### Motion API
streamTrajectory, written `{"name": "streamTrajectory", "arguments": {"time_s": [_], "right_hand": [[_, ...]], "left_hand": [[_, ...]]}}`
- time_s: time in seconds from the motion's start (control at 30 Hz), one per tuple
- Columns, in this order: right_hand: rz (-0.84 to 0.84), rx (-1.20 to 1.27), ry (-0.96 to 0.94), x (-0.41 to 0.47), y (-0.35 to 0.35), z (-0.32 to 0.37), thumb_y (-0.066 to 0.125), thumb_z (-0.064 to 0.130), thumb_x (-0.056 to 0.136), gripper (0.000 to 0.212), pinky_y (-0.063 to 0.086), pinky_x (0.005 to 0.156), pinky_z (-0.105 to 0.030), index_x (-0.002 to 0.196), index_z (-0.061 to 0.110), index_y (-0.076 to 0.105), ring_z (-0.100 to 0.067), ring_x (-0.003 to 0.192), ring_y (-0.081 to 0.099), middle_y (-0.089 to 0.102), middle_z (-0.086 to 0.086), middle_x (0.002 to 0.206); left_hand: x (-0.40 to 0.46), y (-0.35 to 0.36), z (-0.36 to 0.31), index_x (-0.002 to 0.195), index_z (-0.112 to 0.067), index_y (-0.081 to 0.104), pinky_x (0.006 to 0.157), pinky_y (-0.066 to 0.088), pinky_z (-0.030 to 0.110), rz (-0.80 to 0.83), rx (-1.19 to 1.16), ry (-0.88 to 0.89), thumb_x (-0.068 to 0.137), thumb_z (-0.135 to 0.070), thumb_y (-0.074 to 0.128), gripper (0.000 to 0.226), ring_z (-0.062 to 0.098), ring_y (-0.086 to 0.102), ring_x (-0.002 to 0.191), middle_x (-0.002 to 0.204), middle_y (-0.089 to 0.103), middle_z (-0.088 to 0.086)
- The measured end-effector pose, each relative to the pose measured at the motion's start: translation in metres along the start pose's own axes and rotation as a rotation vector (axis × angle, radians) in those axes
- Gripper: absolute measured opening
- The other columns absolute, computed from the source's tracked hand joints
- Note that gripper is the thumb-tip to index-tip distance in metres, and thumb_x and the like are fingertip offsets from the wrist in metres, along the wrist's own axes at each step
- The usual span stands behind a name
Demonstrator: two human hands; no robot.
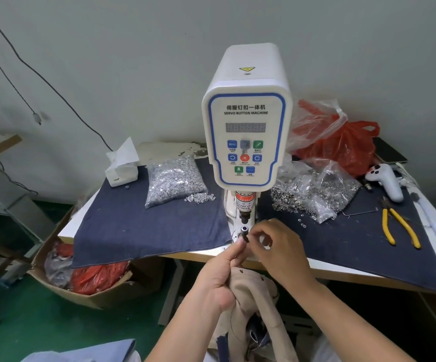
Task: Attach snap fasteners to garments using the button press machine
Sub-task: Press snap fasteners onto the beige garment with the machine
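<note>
A white servo button machine (245,137) stands at the middle of the table, its lower die (244,231) just in front of my hands. My left hand (222,275) grips a beige garment (253,304) that hangs below the table edge, and its forefinger and thumb reach up beside the die. My right hand (279,249) hovers right of the die with fingers curled and fingertips pinched together; whether a small fastener sits between them is hidden.
Navy cloth (146,226) covers the table. A bag of clear snap parts (172,178) lies left of the machine, a bag of metal rings (313,194) to its right. Yellow pliers (397,226), a white controller (386,181) and red bags (342,145) sit far right. A cardboard box (81,278) stands below left.
</note>
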State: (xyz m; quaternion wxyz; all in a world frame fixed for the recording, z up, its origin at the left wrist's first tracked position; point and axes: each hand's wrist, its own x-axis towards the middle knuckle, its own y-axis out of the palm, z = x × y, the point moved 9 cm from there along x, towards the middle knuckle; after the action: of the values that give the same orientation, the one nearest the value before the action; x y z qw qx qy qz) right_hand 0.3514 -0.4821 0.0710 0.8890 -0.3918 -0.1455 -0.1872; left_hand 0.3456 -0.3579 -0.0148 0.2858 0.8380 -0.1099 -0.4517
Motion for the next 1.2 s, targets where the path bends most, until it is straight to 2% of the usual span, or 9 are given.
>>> {"name": "streamTrajectory", "arguments": {"time_s": [0.07,0.2,0.37,0.5,0.6,0.67,0.83,1.07,1.2], "right_hand": [[0.007,-0.01,0.038,0.012,-0.001,-0.008,0.077,0.016,0.087,0.007,0.054,0.07,-0.034,0.086,0.02,0.071,-0.01,0.068,0.059,0.061,0.006,0.084],[0.097,-0.029,0.051,0.03,0.006,-0.016,0.075,0.022,0.089,0.004,0.049,0.074,-0.029,0.087,0.025,0.073,-0.004,0.068,0.06,0.061,0.007,0.085],[0.183,-0.057,0.047,0.034,0.016,-0.018,0.077,0.027,0.09,0.004,0.045,0.07,-0.022,0.087,0.028,0.073,0.001,0.064,0.057,0.058,0.013,0.078],[0.214,-0.057,0.056,0.037,0.018,-0.02,0.076,0.029,0.089,0.007,0.039,0.066,-0.01,0.084,0.031,0.072,0.005,0.07,0.059,0.06,0.016,0.075],[0.237,-0.08,0.06,0.038,0.02,-0.02,0.076,0.031,0.089,0.013,0.039,0.065,-0.012,0.081,0.035,0.067,0.005,0.065,0.058,0.062,0.015,0.075],[0.245,-0.091,0.064,0.039,0.021,-0.02,0.075,0.032,0.09,0.019,0.04,0.065,-0.013,0.079,0.039,0.061,0.005,0.066,0.058,0.063,0.015,0.075],[0.248,-0.114,0.071,0.039,0.021,-0.018,0.073,0.033,0.091,0.021,0.046,0.07,-0.023,0.079,0.038,0.058,0.0,0.071,0.061,0.064,0.017,0.075],[0.248,-0.12,0.082,0.038,0.02,-0.016,0.073,0.033,0.092,0.018,0.043,0.072,-0.023,0.082,0.037,0.058,0.003,0.07,0.057,0.06,0.022,0.074],[0.229,-0.112,0.118,0.036,0.014,-0.015,0.071,0.032,0.093,0.011,0.05,0.078,-0.029,0.085,0.03,0.064,-0.005,0.077,0.062,0.066,0.018,0.08]], "left_hand": [[0.0,-0.008,-0.001,0.077,-0.007,0.082,0.052,0.058,0.032,-0.044,-0.027,0.008,0.087,-0.021,0.083,0.017,0.02,0.067,0.051,0.084,0.078,0.004],[-0.001,-0.025,-0.002,0.083,-0.006,0.079,0.044,0.05,0.022,-0.097,-0.041,0.011,0.083,-0.018,0.085,0.013,0.012,0.056,0.04,0.081,0.075,0.006],[-0.005,-0.026,-0.007,0.075,-0.008,0.076,0.05,0.05,0.024,-0.044,0.024,0.024,0.056,-0.016,0.09,0.025,0.012,0.047,0.044,0.08,0.068,0.002],[-0.006,-0.027,-0.006,0.073,-0.007,0.076,0.05,0.052,0.026,-0.04,0.019,0.024,0.051,-0.019,0.091,0.029,0.013,0.05,0.046,0.079,0.071,0.004],[-0.008,-0.026,-0.006,0.073,-0.007,0.076,0.05,0.053,0.027,-0.045,0.02,0.027,0.05,-0.02,0.091,0.031,0.014,0.05,0.047,0.078,0.071,0.005],[-0.009,-0.026,-0.005,0.079,-0.006,0.076,0.048,0.052,0.025,-0.047,0.02,0.026,0.052,-0.02,0.091,0.033,0.013,0.049,0.044,0.073,0.069,0.004],[-0.01,-0.034,-0.004,0.111,-0.004,0.075,0.044,0.049,0.023,-0.098,-0.039,0.027,0.087,-0.02,0.082,0.031,0.012,0.053,0.04,0.062,0.066,0.002],[-0.012,-0.034,-0.004,0.108,-0.004,0.074,0.042,0.048,0.022,-0.1,-0.063,0.033,0.088,-0.02,0.082,0.027,0.012,0.052,0.039,0.06,0.064,0.002],[-0.014,-0.033,-0.005,0.104,-0.005,0.076,0.043,0.049,0.023,-0.112,-0.063,0.039,0.087,-0.02,0.082,0.023,0.013,0.054,0.041,0.077,0.072,0.006]]}}
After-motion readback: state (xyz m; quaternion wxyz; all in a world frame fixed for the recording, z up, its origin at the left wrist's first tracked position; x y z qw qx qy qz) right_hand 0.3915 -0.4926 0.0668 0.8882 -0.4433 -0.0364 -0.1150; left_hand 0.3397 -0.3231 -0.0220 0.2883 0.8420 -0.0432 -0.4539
